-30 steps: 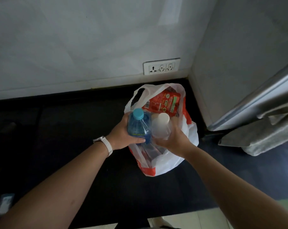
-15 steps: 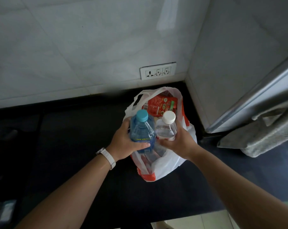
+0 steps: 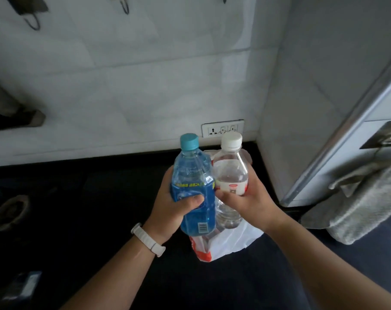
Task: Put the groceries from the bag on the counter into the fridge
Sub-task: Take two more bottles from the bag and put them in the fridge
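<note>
My left hand (image 3: 171, 206) grips a blue bottle (image 3: 193, 189) with a teal cap around its label. Right beside it, my right hand (image 3: 248, 202) grips a clear bottle (image 3: 231, 173) with a white cap. Both bottles are upright, touching side by side, lifted above the white and orange plastic bag (image 3: 223, 242), which lies on the black counter (image 3: 100, 198) below them. The bag's contents are hidden behind the bottles and my hands.
The fridge (image 3: 358, 104) stands at the right with a grey towel (image 3: 358, 204) hanging on its handle. A wall socket (image 3: 222, 128) sits on the white tiled wall behind the counter. Hooks hang at the top left. A round drain-like fitting (image 3: 11, 211) is at the left.
Both hands have raised the two bottles up out of the bag. The camera has tilted upward, so more wall shows and the red packet in the bag is now hidden.
</note>
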